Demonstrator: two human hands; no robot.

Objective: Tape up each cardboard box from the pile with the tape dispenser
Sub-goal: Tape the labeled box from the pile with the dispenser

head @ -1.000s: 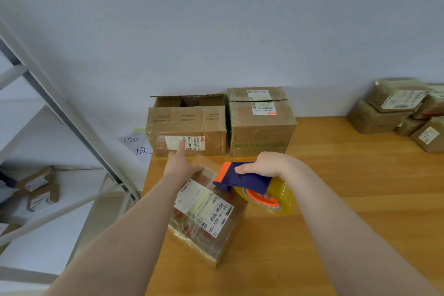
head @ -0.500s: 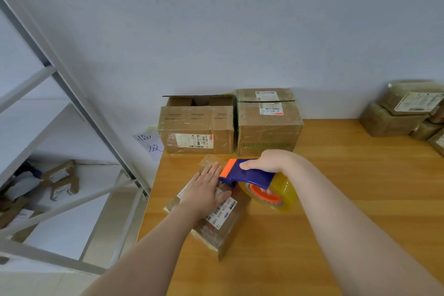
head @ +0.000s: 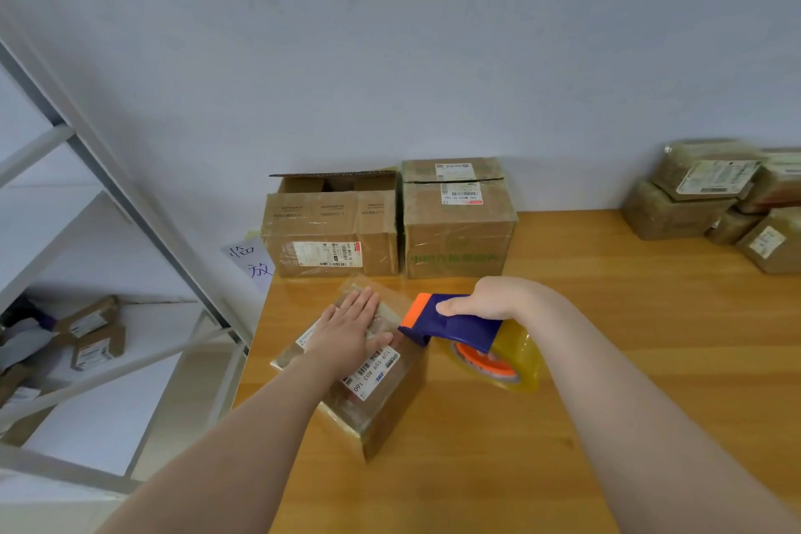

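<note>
A plain pale wall (head: 433, 56) stands behind a wooden table (head: 650, 338), its top smooth and honey-coloured, the grain running across. On the left a grey metal rack (head: 130, 204) slants upward, with a few cartons (head: 93, 338) on its low white shelf.

Two brown cardboard boxes sit side by side against the wall. The open box (head: 329, 230) has its flaps up and a front glossy with tape. The closed box (head: 459, 230) is squarer, with green print on its front and white labels on top. At the far right a pile (head: 693, 204) of smaller parcels is stacked, all wrapped in shiny tape.

The box (head: 381, 399) being taped lies near the table's left edge, in front of the two big ones and turned at an angle. It is a flat oblong under crinkled clear tape, with a barcode label (head: 375, 371) on top.

The left hand (head: 351, 330) lies flat on its top, fingers straight and together, covering part of the label. The right hand (head: 485, 299) is curled round the dispenser (head: 455, 327), thumb along its blue plastic body. The orange nose seems to meet the box's right edge, just beside the left thumb. Its roll (head: 516, 364) of yellowish clear tape on an orange hub hangs just right of the box.

A paper note (head: 251, 262) with blue handwritten characters hangs by the table's far left corner.
</note>
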